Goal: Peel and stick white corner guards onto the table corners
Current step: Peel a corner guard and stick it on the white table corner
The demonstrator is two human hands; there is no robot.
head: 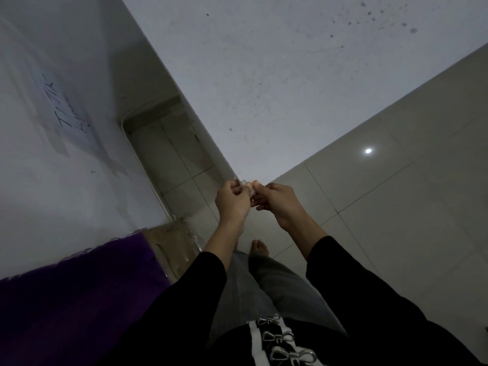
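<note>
Closely pinching a small white guard [249,191] from both sides: left fingertips [233,184] curled onto one end, right fingertips [258,185] clamped on the other. Probably gripping this way to peel the backing or to line the piece up, though too small and dim to say which. Held by the left hand [232,200] and right hand [274,202] right at the near corner of the table [290,88], touching it or just short; cannot tell which. Positioned there likely so as to press straight on once the adhesive is bare. Standing square to that corner, with black sleeves [343,273] stretched forward and a bare foot [260,247] on the tile floor [396,194]. Off to the left, a wall [66,194] with a handwritten sheet [68,107], then a purple cloth [79,299] beside a cardboard box [169,241].
</note>
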